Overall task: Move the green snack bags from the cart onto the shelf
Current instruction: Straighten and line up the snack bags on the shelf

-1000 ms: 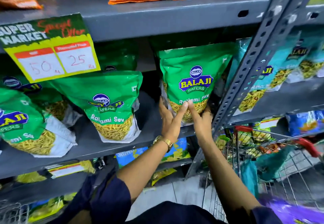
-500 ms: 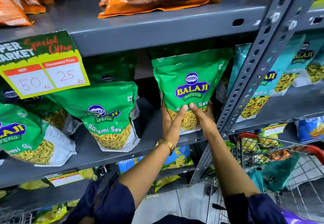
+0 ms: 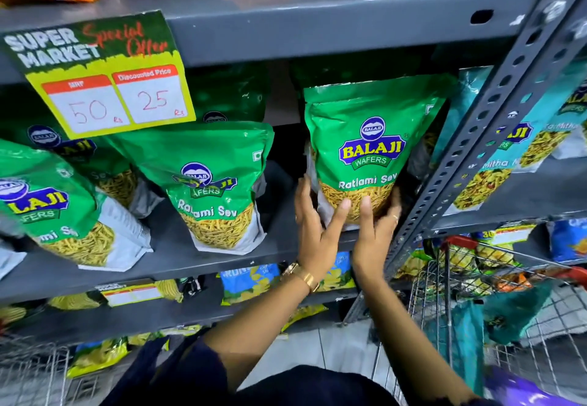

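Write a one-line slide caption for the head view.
Both hands, left hand and right hand, steady an upright green snack bag on the shelf.

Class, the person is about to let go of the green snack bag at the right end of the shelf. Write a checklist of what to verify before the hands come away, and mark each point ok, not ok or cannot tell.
1. Bag on the shelf: the green snack bag has its base on the grey shelf. Ok.
2. Bag upright, label facing out. Ok.
3. Support: the left hand and right hand cup the bag's lower end. Ok.
4. Will it stand alone once released? Cannot tell.
5. Room beside it: there is a gap to the neighbouring bag on the left; the shelf post is close on the right. Ok.
6. More bags in the cart: packets show, but they are blurred. Cannot tell.
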### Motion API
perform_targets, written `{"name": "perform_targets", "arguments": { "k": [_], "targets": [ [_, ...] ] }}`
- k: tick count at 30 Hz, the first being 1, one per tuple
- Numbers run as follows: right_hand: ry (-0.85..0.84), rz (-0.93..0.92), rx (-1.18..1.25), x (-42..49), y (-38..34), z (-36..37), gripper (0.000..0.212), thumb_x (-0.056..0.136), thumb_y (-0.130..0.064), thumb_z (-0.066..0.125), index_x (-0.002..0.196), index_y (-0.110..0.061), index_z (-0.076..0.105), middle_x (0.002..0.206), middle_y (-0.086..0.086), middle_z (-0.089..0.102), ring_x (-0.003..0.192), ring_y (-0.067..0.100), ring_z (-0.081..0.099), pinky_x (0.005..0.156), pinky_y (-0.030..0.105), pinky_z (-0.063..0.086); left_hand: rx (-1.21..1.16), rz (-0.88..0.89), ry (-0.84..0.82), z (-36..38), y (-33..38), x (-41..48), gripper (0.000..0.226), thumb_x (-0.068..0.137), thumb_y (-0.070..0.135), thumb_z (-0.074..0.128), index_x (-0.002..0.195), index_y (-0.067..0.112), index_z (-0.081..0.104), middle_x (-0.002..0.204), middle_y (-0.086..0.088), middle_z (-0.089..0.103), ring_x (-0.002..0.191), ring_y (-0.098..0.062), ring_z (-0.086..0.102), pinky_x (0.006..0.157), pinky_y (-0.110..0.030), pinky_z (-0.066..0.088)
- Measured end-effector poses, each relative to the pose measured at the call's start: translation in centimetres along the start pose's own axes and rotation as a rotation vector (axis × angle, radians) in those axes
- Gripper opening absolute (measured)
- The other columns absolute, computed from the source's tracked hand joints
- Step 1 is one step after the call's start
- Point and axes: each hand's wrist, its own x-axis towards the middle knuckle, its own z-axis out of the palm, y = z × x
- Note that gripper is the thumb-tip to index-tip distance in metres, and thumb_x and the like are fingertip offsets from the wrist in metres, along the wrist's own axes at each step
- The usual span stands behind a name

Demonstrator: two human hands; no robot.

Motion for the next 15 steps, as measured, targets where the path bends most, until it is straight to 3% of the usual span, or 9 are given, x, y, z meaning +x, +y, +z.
{"name": "perform_targets", "arguments": {
  "k": [3,6,8,10,12,15],
  "targets": [
    [0.061,-0.140,-0.145,-4.1,0.5,0.6,0.082,0.091,-0.064,0.041,0.150,-0.010,0.025,0.159,0.009,0.026,0.148,0.017,0.023,0.122,0.036,0.020,0.167,0.356,-0.054,-3.6,0.0,-2.0,0.057,0.096,0.038,0.050,0.146,0.019,0.031,0.158,-0.004,0.027,0.149,-0.015,0.023,0.122,-0.037,0.023],
    [-0.039,-0.287,-0.185,-6.5,-0.3,1.7,0.069,0.094,-0.064,0.034,0.141,-0.014,0.039,0.147,-0.002,0.040,0.137,0.020,0.035,0.115,0.031,0.027,0.373,0.687,-0.083,-7.9,0.5,-2.7,0.050,0.099,0.036,0.045,0.143,0.014,0.035,0.156,-0.007,0.027,0.150,-0.017,0.020,0.121,-0.034,0.019],
    [-0.180,-0.355,-0.145,-7.4,-0.9,3.2,0.059,0.095,-0.062,0.035,0.133,-0.019,0.044,0.136,-0.019,0.042,0.124,0.015,0.043,0.107,0.029,0.035,0.478,0.804,0.029,-10.7,0.4,-2.8,0.051,0.098,0.037,0.046,0.143,0.021,0.033,0.160,-0.004,0.019,0.151,-0.018,0.015,0.122,-0.038,0.017],
    [-0.318,-0.315,-0.091,-8.0,-1.1,5.0,0.057,0.094,-0.062,0.037,0.135,-0.022,0.040,0.136,-0.018,0.039,0.125,0.013,0.043,0.106,0.029,0.037,0.498,0.793,0.220,-13.2,-0.1,-2.8,0.059,0.095,0.043,0.048,0.147,0.026,0.026,0.162,0.002,0.008,0.151,-0.018,0.010,0.122,-0.043,0.016],
    [-0.426,-0.190,-0.056,-8.6,-1.0,7.2,0.069,0.091,-0.067,0.039,0.143,-0.022,0.032,0.145,-0.005,0.034,0.138,0.017,0.035,0.114,0.029,0.030,0.426,0.676,0.422,-15.6,-1.0,-2.3,0.072,0.092,0.049,0.050,0.150,0.019,0.019,0.159,-0.005,0.006,0.151,-0.018,0.007,0.122,-0.041,0.015],
    [-0.518,-0.065,-0.048,-9.0,-0.7,10.4,0.099,0.082,-0.071,0.050,0.153,-0.012,0.015,0.160,0.000,0.014,0.148,0.003,0.013,0.118,0.013,0.013,0.220,0.403,0.549,-18.3,-2.5,-0.5,0.086,0.089,0.062,0.045,0.150,0.012,0.012,0.158,-0.008,0.008,0.151,-0.018,0.008,0.124,-0.038,0.012]
  ]
}}
